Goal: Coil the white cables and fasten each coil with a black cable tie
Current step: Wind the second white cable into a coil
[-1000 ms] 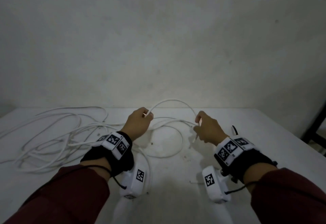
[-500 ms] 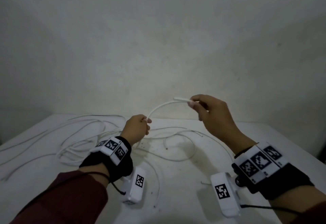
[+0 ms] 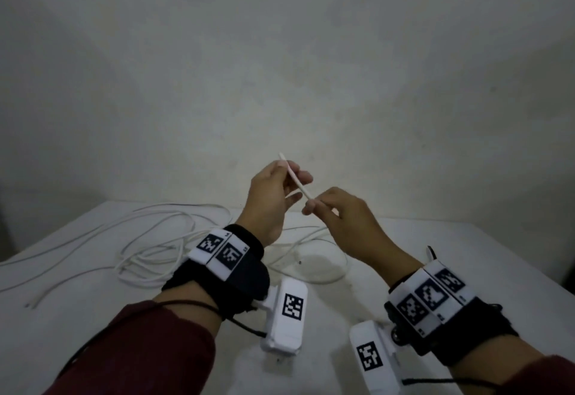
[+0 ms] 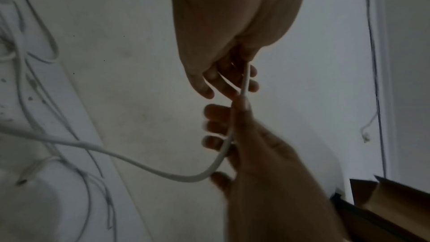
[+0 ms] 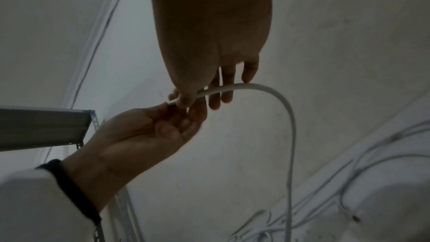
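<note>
Now my left hand [image 3: 273, 195] and right hand [image 3: 339, 211] both pinch the thin white rubbery cable [image 3: 297, 181]; its free end points toward eleven o'clock, nearer my left fingers.

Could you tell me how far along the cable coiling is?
Done: nothing; no finished coil or tie shows. In hand: the left hand and right hand pinch one cable end in the air. Left: the loose cables sprawl uncoiled on the table.
</note>
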